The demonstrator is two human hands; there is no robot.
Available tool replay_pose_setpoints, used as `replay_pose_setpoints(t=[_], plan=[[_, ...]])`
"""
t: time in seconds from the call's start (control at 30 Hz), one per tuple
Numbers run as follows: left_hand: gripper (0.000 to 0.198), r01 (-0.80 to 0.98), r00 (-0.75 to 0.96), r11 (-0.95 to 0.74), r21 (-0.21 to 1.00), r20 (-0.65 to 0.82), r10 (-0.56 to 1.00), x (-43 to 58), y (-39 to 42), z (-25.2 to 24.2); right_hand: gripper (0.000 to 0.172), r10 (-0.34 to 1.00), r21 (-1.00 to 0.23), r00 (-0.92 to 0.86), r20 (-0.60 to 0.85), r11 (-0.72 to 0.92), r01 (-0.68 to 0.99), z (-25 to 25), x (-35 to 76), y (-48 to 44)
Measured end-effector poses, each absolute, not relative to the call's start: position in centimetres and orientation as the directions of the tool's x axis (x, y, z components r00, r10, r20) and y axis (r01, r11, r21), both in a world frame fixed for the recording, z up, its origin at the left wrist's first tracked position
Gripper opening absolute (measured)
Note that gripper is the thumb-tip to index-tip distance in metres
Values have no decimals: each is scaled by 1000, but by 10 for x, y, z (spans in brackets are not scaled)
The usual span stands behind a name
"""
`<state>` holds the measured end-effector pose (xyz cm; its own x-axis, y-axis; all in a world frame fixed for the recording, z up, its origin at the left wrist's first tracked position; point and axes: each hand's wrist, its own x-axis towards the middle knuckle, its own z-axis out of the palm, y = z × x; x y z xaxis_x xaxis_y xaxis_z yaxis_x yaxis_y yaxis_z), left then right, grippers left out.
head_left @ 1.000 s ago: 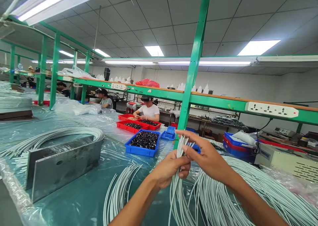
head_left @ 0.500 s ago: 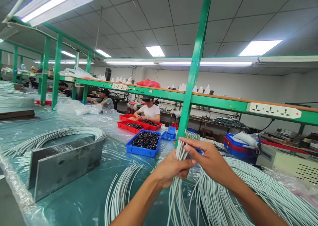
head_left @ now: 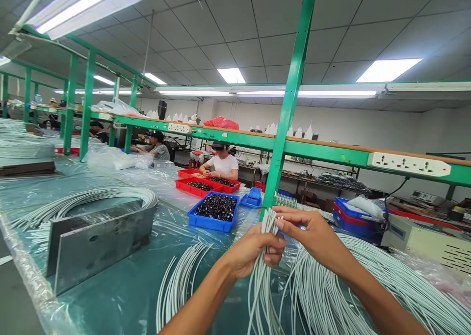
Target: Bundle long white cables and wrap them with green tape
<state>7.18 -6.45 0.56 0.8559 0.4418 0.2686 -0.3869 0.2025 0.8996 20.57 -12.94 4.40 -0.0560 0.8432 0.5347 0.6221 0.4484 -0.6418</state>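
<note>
Since your left hand (head_left: pixel 250 254) grips the white cable bundle (head_left: pixel 262 291), even the strands with your narrowly pinching right fingers (head_left: pixel 290 217).

A steel angle block (head_left: pixel 101 246) stands on the plastic-sheeted counter (head_left: pixel 110 308). Farther along, a blue crate (head_left: pixel 211 225) is heaped with small black parts, just short of two red trays (head_left: pixel 191 190) holding more of the same. Behind those trays sits a co-worker in a white T-shirt (head_left: pixel 221 167). An upright green steel shelf frame (head_left: pixel 290 104) carries a white power strip (head_left: pixel 408 164), and white plastic bottles (head_left: pixel 270 129) line the shelf top. A beige vented metal case (head_left: pixel 423 242) sits at the right.
</note>
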Motion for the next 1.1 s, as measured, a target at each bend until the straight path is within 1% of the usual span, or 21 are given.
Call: replay_pose_setpoints(t=[0.13, 0.33, 0.43, 0.53, 0.6, 0.63, 0.7, 0.8, 0.9, 0.97, 1.0, 1.1], plan=[[18, -381, 869, 212, 900, 270, 415, 72, -62, 3, 17, 854, -605, -90, 512, 433, 668, 46, 200, -133], [13, -391, 867, 174, 904, 298, 400, 73, -61, 3, 24, 843, -715, 26, 537, 439, 544, 43, 197, -130], [14, -368, 890, 164, 915, 295, 348, 73, -61, 5, 30, 834, -724, 36, 550, 455, 519, 40, 198, -128], [13, -358, 903, 169, 918, 294, 315, 73, -61, 9, 39, 800, -669, 12, 599, 492, 557, 35, 198, -127], [11, -354, 901, 176, 918, 284, 329, 74, -62, 11, 47, 780, -615, -24, 626, 512, 599, 32, 197, -128], [10, -353, 898, 178, 919, 279, 341, 74, -63, 12, 49, 767, -578, -48, 640, 522, 627, 31, 196, -128], [11, -350, 892, 179, 920, 268, 365, 75, -64, 14, 46, 731, -477, -108, 673, 541, 693, 28, 197, -128], [15, -335, 888, 176, 926, 247, 388, 76, -64, 13, 37, 665, -290, -184, 724, 536, 793, 26, 199, -127], [15, -314, 886, 169, 934, 224, 405, 77, -62, 12, 36, 624, -180, -223, 749, 515, 838, 24, 201, -126], [15, -307, 881, 157, 939, 218, 420, 77, -62, 11, 38, 625, -158, -238, 744, 511, 845, 24, 201, -124], [14, -308, 876, 149, 940, 219, 429, 77, -62, 12, 41, 635, -173, -230, 738, 507, 845, 23, 201, -123], [12, -311, 859, 119, 943, 225, 460, 78, -63, 12, 52, 675, -278, -151, 723, 484, 830, 20, 199, -123]])
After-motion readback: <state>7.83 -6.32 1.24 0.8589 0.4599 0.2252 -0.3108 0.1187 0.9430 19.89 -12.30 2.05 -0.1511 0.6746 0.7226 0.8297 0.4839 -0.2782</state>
